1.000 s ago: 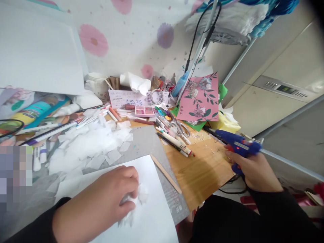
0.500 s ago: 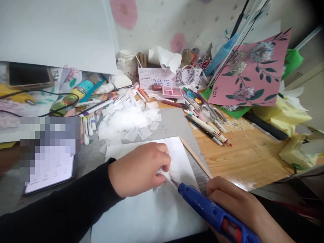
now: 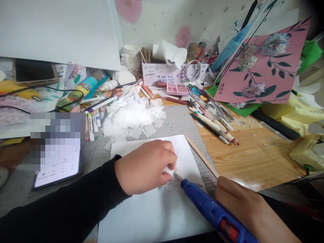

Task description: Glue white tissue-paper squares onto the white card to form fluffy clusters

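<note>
- While white scrap [image 3: 169, 171] sits bunched under the left hand [image 3: 148, 165], mid-frame on the sheet [image 3: 144, 216], plenty of squares [image 3: 129, 118] lie loose, upper left of centre; looks only part done.
- How much is stuck down: can't tell, hand covers it. Lower middle of sheet is bare.
- Glue gun [image 3: 202, 199] at lower right, nozzle [image 3: 178, 177] pointing at the scrap; contact unclear, no glue visible. Gluing seems under way, or about to be.
- Left grip: nearly closed, thumb and curled fingers pinching the scrap.
- Right hand [image 3: 243, 199], lower right: fingers closed round the gun; trigger hidden, squeeze unknown.
- Stick [image 3: 201, 156] right of the sheet, lying loose.
</note>
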The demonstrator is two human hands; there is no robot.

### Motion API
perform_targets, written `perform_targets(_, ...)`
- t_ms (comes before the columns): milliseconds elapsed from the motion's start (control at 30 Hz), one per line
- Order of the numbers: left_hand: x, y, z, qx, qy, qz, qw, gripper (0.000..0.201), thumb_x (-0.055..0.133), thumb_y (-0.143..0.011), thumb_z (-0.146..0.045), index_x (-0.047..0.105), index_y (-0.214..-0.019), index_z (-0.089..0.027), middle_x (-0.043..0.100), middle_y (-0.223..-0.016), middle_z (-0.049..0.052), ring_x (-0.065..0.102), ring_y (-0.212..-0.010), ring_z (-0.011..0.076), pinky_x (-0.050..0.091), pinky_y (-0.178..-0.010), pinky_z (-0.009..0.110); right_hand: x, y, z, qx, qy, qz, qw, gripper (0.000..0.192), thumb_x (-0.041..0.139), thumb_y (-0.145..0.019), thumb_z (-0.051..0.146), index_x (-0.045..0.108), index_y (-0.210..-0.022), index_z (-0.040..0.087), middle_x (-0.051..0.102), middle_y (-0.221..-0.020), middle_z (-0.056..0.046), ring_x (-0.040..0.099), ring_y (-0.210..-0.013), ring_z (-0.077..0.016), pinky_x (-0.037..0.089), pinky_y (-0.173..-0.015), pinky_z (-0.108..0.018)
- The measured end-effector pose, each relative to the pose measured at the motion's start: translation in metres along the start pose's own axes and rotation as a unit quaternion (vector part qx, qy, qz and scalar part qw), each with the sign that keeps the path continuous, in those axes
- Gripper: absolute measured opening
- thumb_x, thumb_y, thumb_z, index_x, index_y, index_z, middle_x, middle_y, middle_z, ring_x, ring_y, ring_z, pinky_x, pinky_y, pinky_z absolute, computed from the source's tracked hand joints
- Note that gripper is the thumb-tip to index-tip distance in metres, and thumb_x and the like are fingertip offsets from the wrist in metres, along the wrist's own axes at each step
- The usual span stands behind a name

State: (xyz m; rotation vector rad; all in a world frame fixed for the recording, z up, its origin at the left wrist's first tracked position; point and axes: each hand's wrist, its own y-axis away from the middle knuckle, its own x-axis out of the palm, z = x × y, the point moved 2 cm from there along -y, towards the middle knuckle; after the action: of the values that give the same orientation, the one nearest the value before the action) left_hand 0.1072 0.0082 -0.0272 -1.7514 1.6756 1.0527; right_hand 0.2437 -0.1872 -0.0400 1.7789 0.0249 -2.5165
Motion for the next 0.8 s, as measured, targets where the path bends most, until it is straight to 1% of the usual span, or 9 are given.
perform_targets(100, 0.0005, -0.0004, 0.0000, -0.002, 0.000, 0.000, 1.000, 0.006, 0.065, -0.073, -0.012, 0.065, -0.077, -0.016, 0.057, -0.091, 0.000, 0.055, -0.085, 0.0149, 0.041, -0.078, 0.028, -0.0006, -0.0003, 0.0006, -0.008, -0.010, 0.014, 1.000, 0.020, 0.052, -0.084, 0.020, 0.048, -0.065, 0.021, 0.054, -0.067, 0.000, 0.055, -0.054, -0.0125, 0.041, -0.046, -0.024)
perform_targets(200, 0.0003, -0.0002, -0.0008, -0.003, 0.001, 0.000, 1.000, 0.007, 0.065, -0.072, -0.011, 0.064, -0.076, -0.016, 0.057, -0.091, 0.000, 0.055, -0.084, 0.0147, 0.041, -0.078, 0.027, 0.0009, 0.0011, 0.0004, 0.009, -0.048, 0.029, 0.998, 0.011, 0.049, -0.086, 0.019, 0.053, -0.076, 0.022, 0.059, -0.081, -0.002, 0.060, -0.066, -0.0139, 0.047, -0.055, -0.025)
perform_targets(267, 0.0001, 0.0001, -0.0011, -0.002, 0.000, -0.002, 1.000, 0.007, 0.066, -0.072, -0.012, 0.064, -0.076, -0.016, 0.057, -0.091, 0.000, 0.056, -0.084, 0.0145, 0.041, -0.077, 0.027, 0.0026, 0.0027, -0.0001, 0.019, -0.064, 0.026, 0.997, 0.011, 0.046, -0.087, 0.017, 0.054, -0.082, 0.023, 0.060, -0.088, -0.003, 0.062, -0.072, -0.0146, 0.049, -0.060, -0.025)
perform_targets(433, 0.0001, -0.0006, 0.0002, -0.002, 0.002, -0.002, 1.000, 0.006, 0.066, -0.072, -0.012, 0.065, -0.076, -0.016, 0.058, -0.091, 0.000, 0.056, -0.085, 0.0144, 0.041, -0.078, 0.027, 0.0016, 0.0013, 0.0008, -0.001, -0.016, -0.002, 1.000, 0.021, 0.046, -0.088, 0.023, 0.047, -0.067, 0.022, 0.053, -0.069, 0.000, 0.056, -0.054, -0.0132, 0.041, -0.046, -0.025)
perform_targets(533, -0.0001, -0.0013, 0.0002, 0.000, 0.004, -0.004, 1.000, 0.007, 0.066, -0.073, -0.012, 0.065, -0.077, -0.016, 0.058, -0.092, 0.000, 0.056, -0.085, 0.0145, 0.041, -0.078, 0.027, -0.0012, -0.0013, 0.0017, -0.013, -0.002, -0.016, 1.000, 0.024, 0.047, -0.087, 0.021, 0.044, -0.062, 0.021, 0.052, -0.065, 0.001, 0.054, -0.050, -0.0114, 0.038, -0.044, -0.023)
perform_targets(600, -0.0005, -0.0012, -0.0003, -0.002, 0.006, -0.003, 1.000, 0.007, 0.066, -0.072, -0.012, 0.065, -0.077, -0.016, 0.058, -0.091, 0.000, 0.056, -0.084, 0.0144, 0.041, -0.078, 0.027, -0.0003, -0.0006, 0.0009, -0.004, -0.013, 0.004, 1.000, 0.020, 0.051, -0.084, 0.019, 0.047, -0.064, 0.021, 0.053, -0.067, 0.001, 0.055, -0.053, -0.0114, 0.040, -0.046, -0.023)
perform_targets(700, -0.0013, -0.0006, -0.0012, -0.005, 0.006, -0.001, 1.000, 0.007, 0.067, -0.072, -0.011, 0.065, -0.076, -0.016, 0.058, -0.090, -0.001, 0.056, -0.084, 0.0141, 0.042, -0.077, 0.027, 0.0032, 0.0031, -0.0013, 0.021, -0.048, 0.022, 0.998, 0.008, 0.052, -0.082, 0.018, 0.054, -0.076, 0.022, 0.058, -0.081, -0.001, 0.060, -0.066, -0.0135, 0.047, -0.057, -0.024)
perform_targets(733, -0.0015, -0.0004, -0.0015, -0.003, 0.006, -0.002, 1.000, 0.007, 0.067, -0.072, -0.012, 0.065, -0.076, -0.016, 0.058, -0.090, -0.001, 0.056, -0.084, 0.0141, 0.042, -0.077, 0.026, 0.0041, 0.0040, -0.0016, 0.027, -0.055, 0.019, 0.998, 0.007, 0.051, -0.084, 0.019, 0.054, -0.078, 0.022, 0.058, -0.084, -0.001, 0.061, -0.067, -0.0137, 0.047, -0.059, -0.024)
perform_targets(800, -0.0018, 0.0000, -0.0015, 0.000, 0.006, -0.003, 1.000, 0.006, 0.067, -0.072, -0.012, 0.064, -0.076, -0.016, 0.058, -0.091, -0.001, 0.056, -0.085, 0.0143, 0.042, -0.078, 0.027, 0.0042, 0.0039, -0.0007, 0.028, -0.053, 0.001, 0.998, 0.014, 0.047, -0.087, 0.021, 0.051, -0.073, 0.022, 0.057, -0.079, -0.001, 0.059, -0.062, -0.0129, 0.045, -0.055, -0.024)
